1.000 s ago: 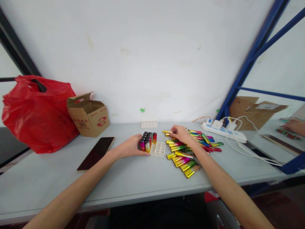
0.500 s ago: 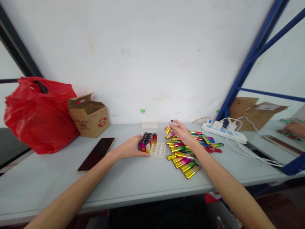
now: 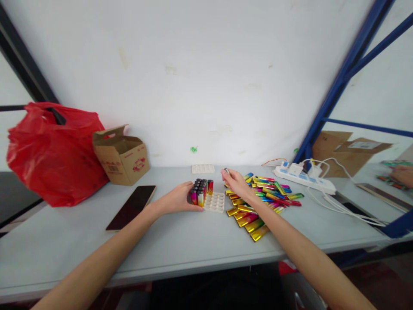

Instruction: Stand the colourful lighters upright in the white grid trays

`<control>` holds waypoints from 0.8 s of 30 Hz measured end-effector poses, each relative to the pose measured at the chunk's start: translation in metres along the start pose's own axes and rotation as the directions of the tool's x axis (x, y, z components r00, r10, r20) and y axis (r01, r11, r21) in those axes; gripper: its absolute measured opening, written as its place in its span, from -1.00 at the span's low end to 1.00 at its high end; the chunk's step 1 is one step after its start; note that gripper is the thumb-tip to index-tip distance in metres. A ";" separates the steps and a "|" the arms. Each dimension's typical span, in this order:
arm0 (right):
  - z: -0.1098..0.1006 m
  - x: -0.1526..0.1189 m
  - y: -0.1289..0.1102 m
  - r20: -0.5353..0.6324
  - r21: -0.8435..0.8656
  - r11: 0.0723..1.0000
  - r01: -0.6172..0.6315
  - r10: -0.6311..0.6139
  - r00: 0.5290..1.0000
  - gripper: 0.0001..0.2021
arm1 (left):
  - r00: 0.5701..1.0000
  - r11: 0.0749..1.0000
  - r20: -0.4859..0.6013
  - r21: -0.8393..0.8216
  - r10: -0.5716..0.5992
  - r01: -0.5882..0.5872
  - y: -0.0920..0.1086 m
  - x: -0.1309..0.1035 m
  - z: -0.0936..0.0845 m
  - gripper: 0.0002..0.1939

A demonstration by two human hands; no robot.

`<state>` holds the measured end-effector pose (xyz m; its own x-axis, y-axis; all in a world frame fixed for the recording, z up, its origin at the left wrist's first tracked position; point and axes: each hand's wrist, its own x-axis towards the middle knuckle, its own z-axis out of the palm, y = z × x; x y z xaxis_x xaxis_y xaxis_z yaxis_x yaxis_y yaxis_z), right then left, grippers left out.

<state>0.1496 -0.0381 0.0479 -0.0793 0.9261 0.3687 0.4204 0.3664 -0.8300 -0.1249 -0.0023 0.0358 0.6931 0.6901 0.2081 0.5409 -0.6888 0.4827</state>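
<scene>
Everything here was placed by the white tray (image 3: 217, 202), which lay on the grey tabletop (image 3: 180, 241). Farthest left of it sat a red plastic bag (image 3: 58, 155), then an open cardboard box (image 3: 121, 156), and nearer the person, a dark phone (image 3: 131, 208) lying flat.

Just at the tray's left end was the left hand (image 3: 179, 199). Its grip was closed around the near and far sides of the standing cylinders (image 3: 200, 190), black-topped and shiny, which stood upright in the tray's left part, between thumb and fingers. The tray's right part showed bare round sockets. Behind the tray, near the wall, lay a second white tray (image 3: 203, 168).

Beyond the tray's right end, raised a little, was the right hand (image 3: 237, 183). Its grip was pinched on a single cylinder (image 3: 226, 171), mostly hidden by the fingers, with one end showing above them.

Right of the tray, under and around the right forearm, spread loose cylinders (image 3: 247, 218) in gold, red, green and blue. Farther right came a power strip (image 3: 305, 178) with white plugs and cables, another cardboard box (image 3: 342, 157), and a co-worker's hand (image 3: 402, 174).
</scene>
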 end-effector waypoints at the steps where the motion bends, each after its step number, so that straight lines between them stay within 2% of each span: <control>1: 0.002 0.000 0.001 -0.027 -0.037 0.999 0.021 -0.022 0.999 -0.45 | 1.000 1.000 0.001 -0.002 -0.001 0.001 0.000 0.000 0.000 -0.21; 4: 0.007 -0.002 0.002 -0.080 -0.101 0.995 0.017 -0.026 0.996 -0.43 | 1.000 1.000 0.005 -0.011 -0.007 0.007 0.002 -0.001 -0.001 -0.21; 7: 0.009 -0.003 0.003 -0.112 -0.173 0.985 0.011 -0.030 0.993 -0.49 | 1.000 1.000 0.006 -0.016 -0.015 0.015 0.003 -0.001 -0.002 -0.21; 11: 0.009 -0.004 0.000 -0.101 -0.213 0.977 0.029 -0.051 0.994 -0.59 | 1.000 1.000 0.007 -0.017 -0.014 0.014 0.004 -0.002 -0.003 -0.21; 14: 0.009 -0.006 -0.004 -0.096 -0.223 0.973 0.058 -0.081 0.992 -0.56 | 1.000 1.000 0.009 -0.019 -0.008 0.008 0.005 -0.002 -0.003 -0.21; 17: 0.008 -0.009 -0.008 -0.082 -0.208 0.972 0.107 -0.126 0.989 -0.56 | 1.000 1.000 0.009 -0.019 -0.003 0.003 0.006 -0.002 -0.003 -0.20; 24: 0.003 -0.013 -0.018 0.024 -0.073 0.980 0.185 -0.184 0.983 -0.71 | 1.000 1.000 0.002 -0.018 -0.002 0.002 0.006 -0.002 -0.003 -0.19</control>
<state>0.1399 -0.0564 0.0569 -0.1768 0.8448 0.5051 0.4635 0.5241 -0.7144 -0.1245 -0.0076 0.0410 0.6933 0.6908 0.2053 0.5336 -0.6835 0.4981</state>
